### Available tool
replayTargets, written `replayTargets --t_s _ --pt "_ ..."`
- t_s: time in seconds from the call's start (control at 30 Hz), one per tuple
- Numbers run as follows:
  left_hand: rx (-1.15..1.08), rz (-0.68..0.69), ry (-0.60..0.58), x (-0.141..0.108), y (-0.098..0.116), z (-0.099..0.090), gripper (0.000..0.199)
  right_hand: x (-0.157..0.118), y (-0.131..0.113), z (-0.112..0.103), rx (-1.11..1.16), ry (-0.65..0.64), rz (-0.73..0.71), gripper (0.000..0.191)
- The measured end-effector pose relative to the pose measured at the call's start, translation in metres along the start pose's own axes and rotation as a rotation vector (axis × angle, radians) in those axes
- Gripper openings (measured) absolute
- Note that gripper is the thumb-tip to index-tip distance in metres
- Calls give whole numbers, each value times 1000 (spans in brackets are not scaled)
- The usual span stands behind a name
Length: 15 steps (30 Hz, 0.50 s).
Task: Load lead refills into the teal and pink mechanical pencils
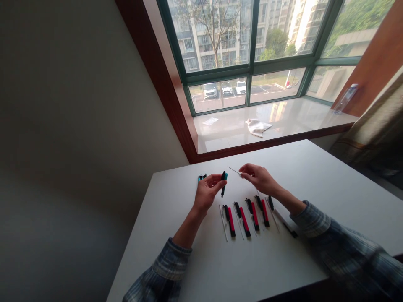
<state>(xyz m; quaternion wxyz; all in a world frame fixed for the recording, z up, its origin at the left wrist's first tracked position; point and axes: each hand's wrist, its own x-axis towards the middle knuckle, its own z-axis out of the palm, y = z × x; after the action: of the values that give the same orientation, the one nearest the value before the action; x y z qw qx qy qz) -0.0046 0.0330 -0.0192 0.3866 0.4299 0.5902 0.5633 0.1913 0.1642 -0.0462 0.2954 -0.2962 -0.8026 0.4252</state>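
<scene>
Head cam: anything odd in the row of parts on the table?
The rightmost set looks incomplete: its black piece has a thin rod but no red piece, unlike the other four. A dark piece also lies askew, apart from the row, by the right sleeve.

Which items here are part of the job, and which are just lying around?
Job: left hand holding black-and-teal pen; right hand pinching thin rod; red-and-black pen parts; teal-trimmed pens.
Lying about: crumpled cloth; plastic bottle; paper sheet.
</scene>
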Motion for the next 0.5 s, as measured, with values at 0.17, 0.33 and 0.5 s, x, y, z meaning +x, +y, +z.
replayTargets --t_s 0.17,0.33,0.5 --pt "96 -36 -117 -2 -5 0 31 2 -12 -2 469 44 32 42" --pt "141 -25 -148 -2 -10 1 31 0 -16 0 691 94 101 34" --pt "132 -12 -193 -2 -10 2 32 -2 -18 4 645 25 53 31"
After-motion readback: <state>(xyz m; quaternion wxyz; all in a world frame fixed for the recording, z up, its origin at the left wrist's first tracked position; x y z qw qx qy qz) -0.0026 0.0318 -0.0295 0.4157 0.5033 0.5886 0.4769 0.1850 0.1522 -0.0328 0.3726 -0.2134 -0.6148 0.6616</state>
